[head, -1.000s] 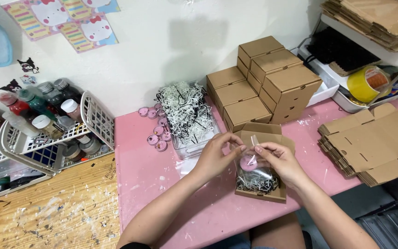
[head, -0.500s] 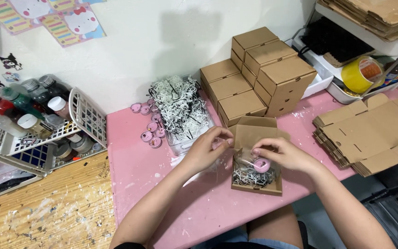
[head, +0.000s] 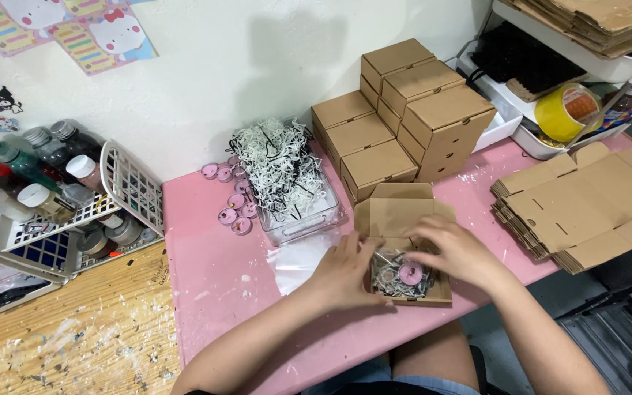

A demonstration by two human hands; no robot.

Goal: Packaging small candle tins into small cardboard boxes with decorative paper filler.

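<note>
An open brown cardboard box (head: 398,212) lies on the pink table (head: 213,271), lid flap up. Inside is white and black shredded paper and a small pink round candle in clear wrap (head: 409,274). My left hand (head: 347,272) rests against the box's left side, fingers touching the wrap. My right hand (head: 456,251) lies over the box's right edge, fingertips on the wrapped candle. Whether either hand grips it is unclear.
A clear tub of shredded paper (head: 284,175) and several loose pink candles (head: 230,205) sit behind a clear plastic bag (head: 295,257). Closed brown boxes (head: 404,110) are stacked at the back. Flat box blanks (head: 587,201) lie right. A white basket of paint bottles (head: 45,197) stands left.
Both hands have lowered the wrapped pink candle down into the open box, onto the shredded paper. The hands now sit lower, at the box's sides.
</note>
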